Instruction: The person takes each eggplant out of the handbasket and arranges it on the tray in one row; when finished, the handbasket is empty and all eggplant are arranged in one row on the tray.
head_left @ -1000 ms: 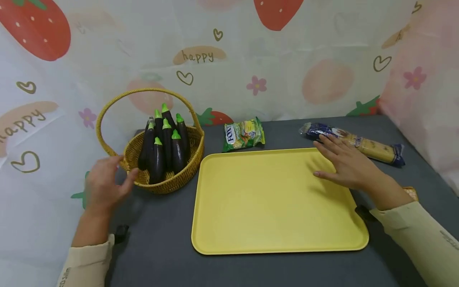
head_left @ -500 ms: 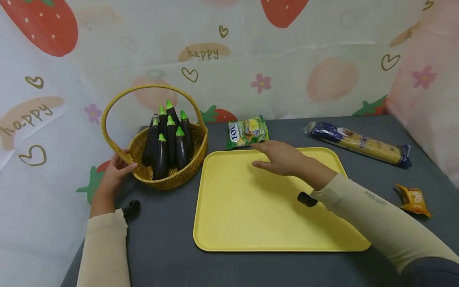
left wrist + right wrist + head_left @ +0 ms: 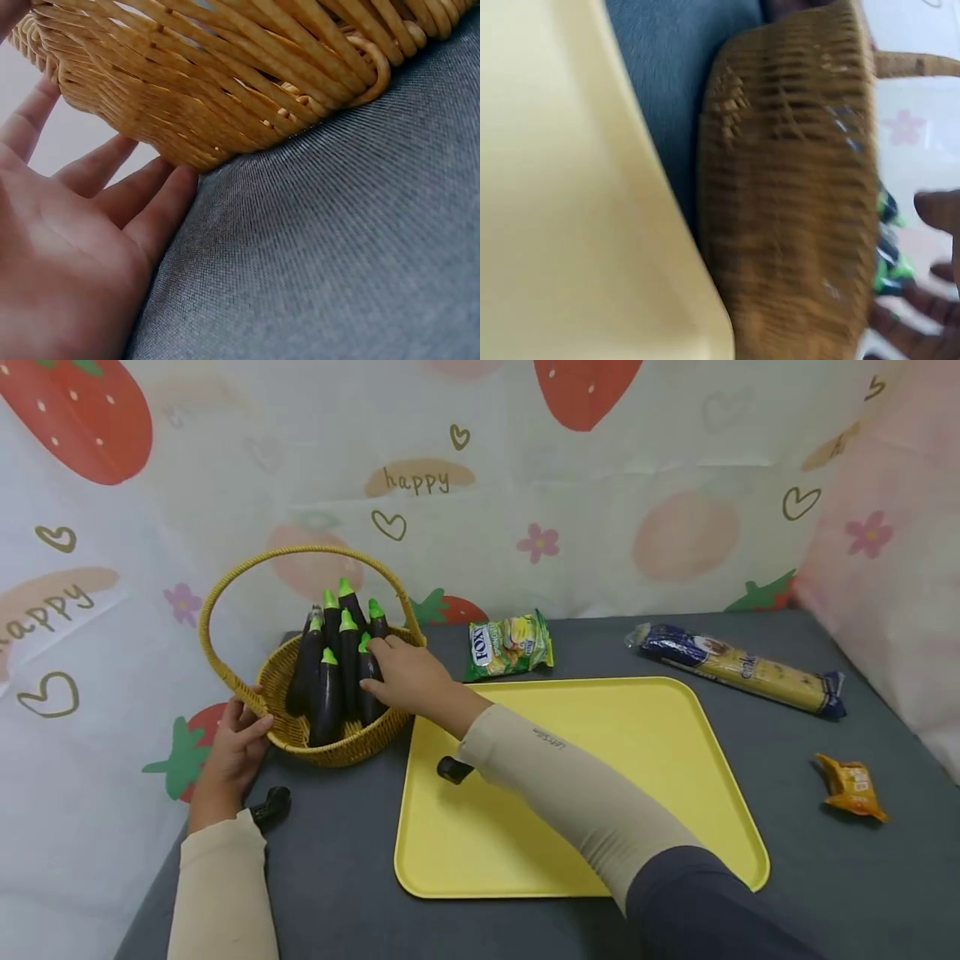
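Note:
A wicker basket (image 3: 360, 750) with a tall hoop handle stands at the left of the table, holding several dark eggplants (image 3: 327, 706) with bright green stems. At its left side, my left hand (image 3: 234, 752) grips the rim near the handle's base. In the left wrist view, the fingers (image 3: 161, 206) press against the woven outer wall. Over the basket's right rim reaches my right hand (image 3: 416, 681), thumb and fingers spread apart around the front right eggplant (image 3: 370, 697). Whether they touch it cannot be told; the right wrist view is blurred.
A yellow tray (image 3: 675, 752) lies right of the basket, beneath my right forearm. Behind it sits a green FOX'S candy bag (image 3: 512, 645). A long blue and yellow biscuit pack (image 3: 738, 668) lies at back right, and a small orange wrapped snack (image 3: 853, 789) lies at right.
My right hand has swept left from above the tray's right side to the eggplants. My left hand has come up to the basket and taken hold of its rim.

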Motion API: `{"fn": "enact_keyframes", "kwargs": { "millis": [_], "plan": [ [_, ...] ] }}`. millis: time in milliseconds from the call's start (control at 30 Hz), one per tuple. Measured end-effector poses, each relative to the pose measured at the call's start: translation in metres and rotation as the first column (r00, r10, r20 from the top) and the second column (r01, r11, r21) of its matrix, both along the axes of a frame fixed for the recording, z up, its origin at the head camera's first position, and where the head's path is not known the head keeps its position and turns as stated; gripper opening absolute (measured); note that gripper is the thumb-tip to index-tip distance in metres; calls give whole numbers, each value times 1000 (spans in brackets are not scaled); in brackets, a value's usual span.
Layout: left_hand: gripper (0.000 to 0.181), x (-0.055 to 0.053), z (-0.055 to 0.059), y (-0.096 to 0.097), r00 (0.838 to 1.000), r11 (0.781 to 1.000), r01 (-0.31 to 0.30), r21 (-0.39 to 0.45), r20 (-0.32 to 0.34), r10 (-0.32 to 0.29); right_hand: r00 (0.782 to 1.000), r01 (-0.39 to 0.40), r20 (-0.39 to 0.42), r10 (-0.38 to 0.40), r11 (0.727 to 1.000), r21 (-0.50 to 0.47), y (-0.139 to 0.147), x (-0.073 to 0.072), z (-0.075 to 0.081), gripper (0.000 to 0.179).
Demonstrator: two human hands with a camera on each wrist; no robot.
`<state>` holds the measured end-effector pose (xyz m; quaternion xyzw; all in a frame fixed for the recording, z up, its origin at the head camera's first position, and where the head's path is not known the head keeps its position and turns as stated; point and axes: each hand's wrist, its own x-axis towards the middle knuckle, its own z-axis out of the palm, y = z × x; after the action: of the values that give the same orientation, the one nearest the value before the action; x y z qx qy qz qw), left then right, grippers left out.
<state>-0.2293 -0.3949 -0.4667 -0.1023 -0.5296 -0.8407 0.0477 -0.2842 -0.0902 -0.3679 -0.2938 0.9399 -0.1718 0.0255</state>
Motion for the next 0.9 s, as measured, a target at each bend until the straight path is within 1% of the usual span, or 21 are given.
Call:
{"fn": "enact_keyframes", "kwargs": {
  "millis": [100, 167, 267, 367, 433, 500, 533, 567, 633, 733, 800, 867, 900],
  "plan": [
    [42, 0, -1, 0, 1000, 1000, 9, 0, 10, -9, 995, 100, -11, -100, 994, 49, -20, -2, -9, 65],
    [42, 0, -3, 1, 1000, 1000, 3, -13, 11, -2, 989, 145, -34, -143, 988, 59, -29, -4, -16, 65],
    [42, -1, -5, 3, 1000, 1000, -5, -26, 20, 6, 982, 181, -64, -176, 980, 77, -36, -5, -26, 65],
    [42, 0, -8, 5, 999, 999, -11, -32, 40, 12, 979, 200, -54, -196, 977, 73, -37, -6, -34, 63],
    [42, 0, -9, 5, 999, 999, -15, -38, 49, 17, 976, 218, -13, -218, 976, 25, -36, -7, -35, 63],
    [43, 0, -10, 5, 999, 999, -15, -34, 48, 17, 970, 242, 54, -239, 968, -70, -34, -7, -32, 64],
    [43, 0, -10, 4, 999, 999, -19, -31, 46, 20, 965, 257, 86, -247, 958, -129, -32, -8, -29, 66],
    [43, 0, -9, 4, 999, 999, -24, -30, 40, 25, 961, 270, 119, -250, 942, -197, -30, -8, -25, 68],
    [43, 0, -8, 3, 999, 999, -33, -24, 27, 33, 955, 283, 181, -233, 899, -334, -25, -8, -14, 71],
    [42, -1, -5, 0, 999, 999, -38, -15, 14, 38, 962, 255, 220, -165, 830, -495, -12, -3, 3, 71],
    [43, -1, -3, -1, 999, 999, -37, -20, 18, 37, 964, 227, 248, -96, 783, -579, -1, 4, 11, 69],
    [43, -1, -2, -2, 999, 999, -37, -26, 29, 38, 959, 214, 283, -33, 738, -640, 12, 12, 14, 69],
    [44, -1, -1, -2, 999, 999, -38, -28, 32, 39, 953, 216, 304, -5, 714, -666, 19, 16, 13, 68]
  ]
}}
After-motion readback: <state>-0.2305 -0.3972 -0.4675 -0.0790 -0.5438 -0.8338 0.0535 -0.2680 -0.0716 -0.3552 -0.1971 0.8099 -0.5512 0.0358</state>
